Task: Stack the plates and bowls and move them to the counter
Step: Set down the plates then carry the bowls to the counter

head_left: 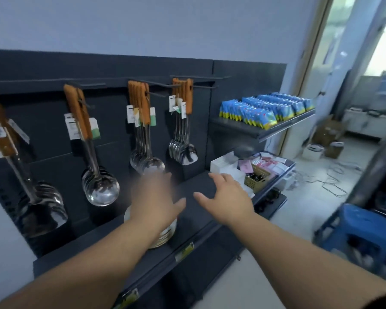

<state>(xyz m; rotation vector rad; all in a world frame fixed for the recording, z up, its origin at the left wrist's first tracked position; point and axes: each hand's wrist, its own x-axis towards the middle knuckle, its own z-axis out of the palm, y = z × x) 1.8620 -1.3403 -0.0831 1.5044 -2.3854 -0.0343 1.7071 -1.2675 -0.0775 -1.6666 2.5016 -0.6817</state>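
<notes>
A stack of pale plates or bowls (165, 236) with gold rims stands on the dark shelf (201, 188), mostly hidden under my left wrist. My left hand (156, 197) hovers above the stack, blurred, fingers spread and holding nothing. My right hand (225, 195) is to the right of it over bare shelf, fingers straight and spread, holding nothing. Both hands point toward the back panel.
Metal ladles (101, 186) and spoons (183, 150) with wooden handles hang from hooks on the dark panel behind the shelf. A woven basket (257, 178) and small packets sit at the shelf's right end. Blue packets (265, 110) fill the upper shelf. A blue stool (361, 228) stands at right.
</notes>
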